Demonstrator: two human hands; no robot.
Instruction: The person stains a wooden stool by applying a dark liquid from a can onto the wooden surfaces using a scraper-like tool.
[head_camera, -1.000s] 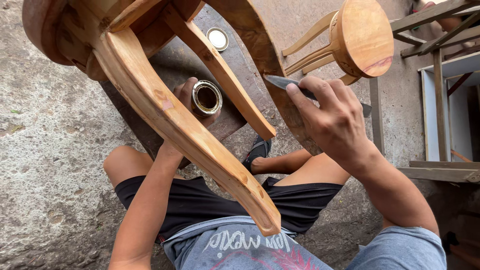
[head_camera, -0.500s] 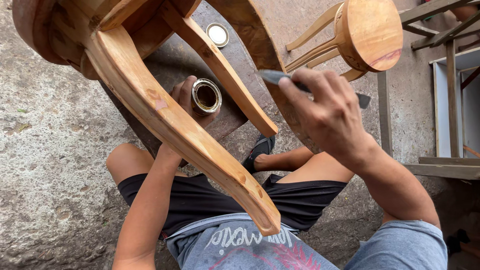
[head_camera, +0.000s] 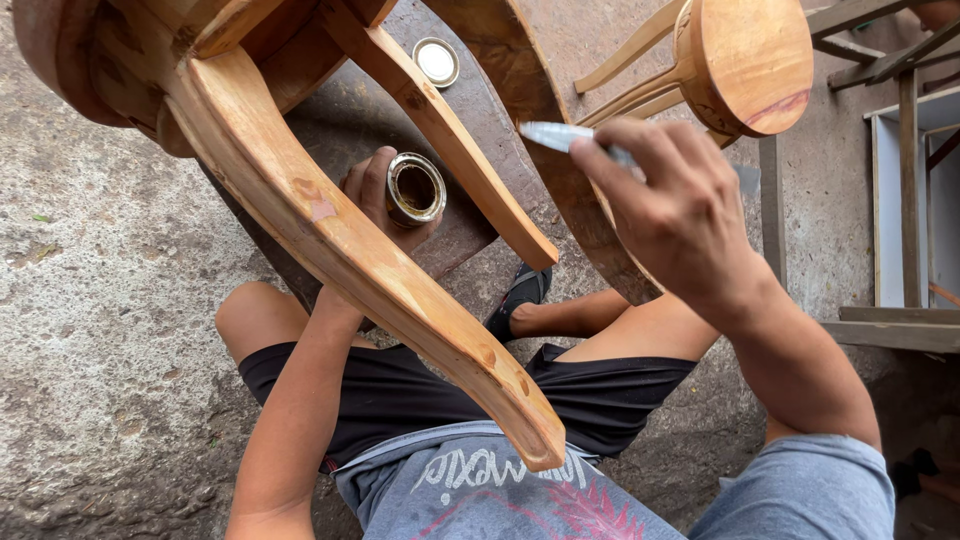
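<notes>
An upturned wooden chair (head_camera: 330, 240) fills the upper left, its curved legs pointing toward me. My left hand (head_camera: 368, 195) reaches under the nearest leg and is shut on a small open metal tin (head_camera: 414, 189) with dark contents. My right hand (head_camera: 670, 205) is raised in the middle right and grips a flat metal putty knife (head_camera: 560, 135), whose blade touches a broad chair leg (head_camera: 545, 140). My knees and black shorts lie below the chair.
A round tin lid (head_camera: 437, 60) lies on a dark board (head_camera: 350, 110) on the concrete floor (head_camera: 90, 330). A second wooden chair (head_camera: 745, 60) lies at upper right. Wooden frames and a white panel (head_camera: 895, 200) stand along the right edge.
My right hand has risen slightly and shifted along the broad leg with the putty knife. The left hand keeps the tin in the same spot.
</notes>
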